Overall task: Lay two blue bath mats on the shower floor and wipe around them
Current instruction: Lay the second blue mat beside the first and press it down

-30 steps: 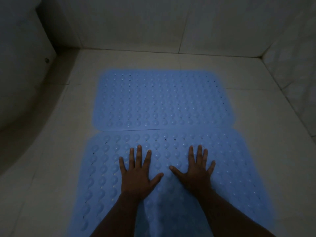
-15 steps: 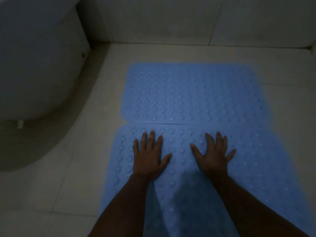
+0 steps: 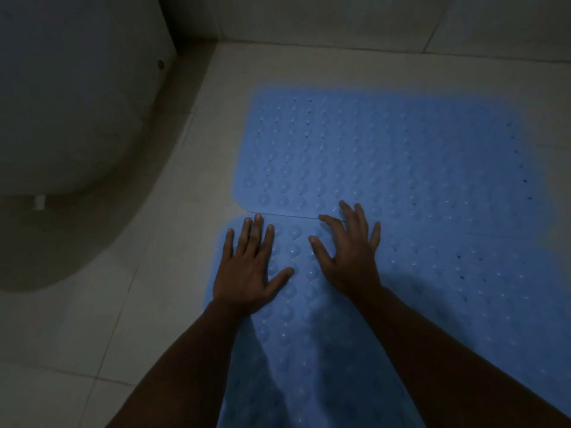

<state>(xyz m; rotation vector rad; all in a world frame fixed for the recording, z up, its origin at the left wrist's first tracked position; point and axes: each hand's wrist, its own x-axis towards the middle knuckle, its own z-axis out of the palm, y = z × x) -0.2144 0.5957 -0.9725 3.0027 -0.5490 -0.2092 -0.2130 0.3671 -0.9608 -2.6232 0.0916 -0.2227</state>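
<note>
Both hands have slid toward the near mat's left corner. The left hand (image 3: 247,267) lies flat, fingers spread, on the near mat (image 3: 448,288); the right hand (image 3: 352,254) – fingers seemingly arched, the light is dim – reaches the seam with the far mat (image 3: 386,149). Both mats lie edge to edge on the tiled floor (image 3: 148,304) beside a toilet (image 3: 71,103).

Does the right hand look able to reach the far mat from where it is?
Probably yes: the right hand lies flat on the near mat, its fingertips already over the seam onto the far mat, with nothing between.
</note>
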